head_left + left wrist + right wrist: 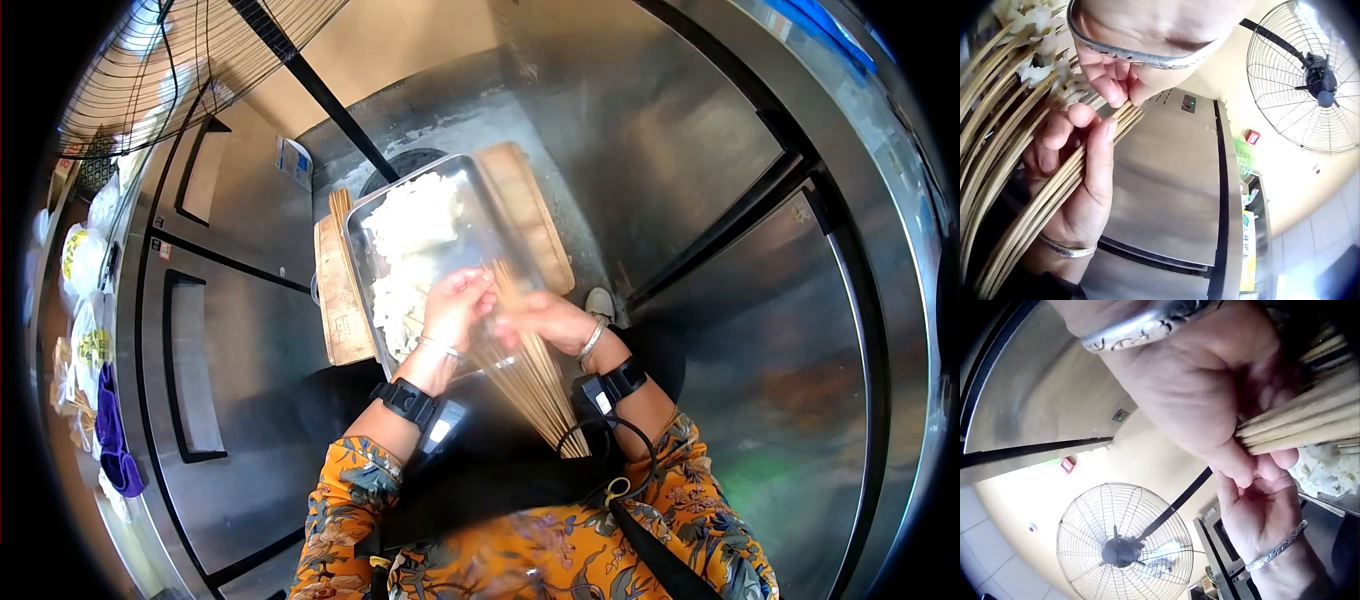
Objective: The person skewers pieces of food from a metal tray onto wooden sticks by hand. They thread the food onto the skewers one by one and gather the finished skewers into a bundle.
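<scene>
My right hand [550, 325] grips a small bundle of thin bamboo skewers [1063, 181], with the thumb laid along them. The curled fingers of my left hand [457, 308] pinch at the ends of that bundle, close to the right thumb. Both hands are over the near right part of a metal tray [495, 215]. White food pieces [410, 225], irregular in shape, are heaped along the tray's left side. More bamboo skewers [540, 395] slant from the tray's near edge toward the lap, below the hands.
Under the tray is a wooden board [345, 310], with another bunch of skewers [341, 210] along the tray's left side. Steel cabinets stand to the left [235, 350] and right [745, 370]. A wire-caged fan [1310, 81] on a black pole rises beyond the tray.
</scene>
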{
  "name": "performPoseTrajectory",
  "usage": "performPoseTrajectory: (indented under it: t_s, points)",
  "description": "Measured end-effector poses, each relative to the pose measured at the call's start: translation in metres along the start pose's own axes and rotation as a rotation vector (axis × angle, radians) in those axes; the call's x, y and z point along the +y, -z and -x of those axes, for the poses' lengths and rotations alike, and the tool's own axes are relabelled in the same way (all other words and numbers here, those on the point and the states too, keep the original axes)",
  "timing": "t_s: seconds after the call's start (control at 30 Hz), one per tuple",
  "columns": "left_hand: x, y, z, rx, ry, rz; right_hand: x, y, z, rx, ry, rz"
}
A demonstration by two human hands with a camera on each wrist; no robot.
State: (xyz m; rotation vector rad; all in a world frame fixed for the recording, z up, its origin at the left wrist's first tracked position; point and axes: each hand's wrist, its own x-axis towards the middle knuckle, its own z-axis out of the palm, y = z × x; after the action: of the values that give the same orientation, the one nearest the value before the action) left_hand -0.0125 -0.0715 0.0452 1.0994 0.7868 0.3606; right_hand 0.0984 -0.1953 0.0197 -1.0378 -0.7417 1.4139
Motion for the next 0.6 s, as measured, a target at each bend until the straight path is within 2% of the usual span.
performPoseTrajectory:
  t_s: [0.1,0.2,0.3,0.4,0.43,0.5,0.53,0.6]
  points:
    - [0.002,0.004,0.002,0.032,0.022,0.000,-0.003,0.002,0.003,0.002,-0.005,0.042]
    - [0.005,0.002,0.007,0.051,-0.104,-0.005,-0.004,0.004,0.002,-0.006,-0.039,0.051]
    - [0.001,0.014,-0.001,-0.043,-0.102,-0.117,-0.001,0.003,0.002,0.000,-0.046,0.047]
    - [0.007,0.035,-0.017,-0.043,-0.069,-0.147,-0.004,0.007,0.009,0.024,-0.079,0.025]
    - [0.006,0.052,-0.029,-0.055,-0.167,-0.204,-0.005,0.009,0.013,0.027,-0.074,-0.004]
    - [-0.012,0.092,-0.053,0.003,-0.398,-0.689,-0.005,0.015,0.017,0.003,-0.032,-0.015]
    - [-0.011,0.096,-0.055,0.035,-0.512,-0.932,-0.004,0.017,0.018,0.008,-0.039,-0.004]
    - [-0.009,0.093,-0.047,-0.035,-0.555,-1.224,-0.001,0.019,0.019,0.019,-0.051,0.013]
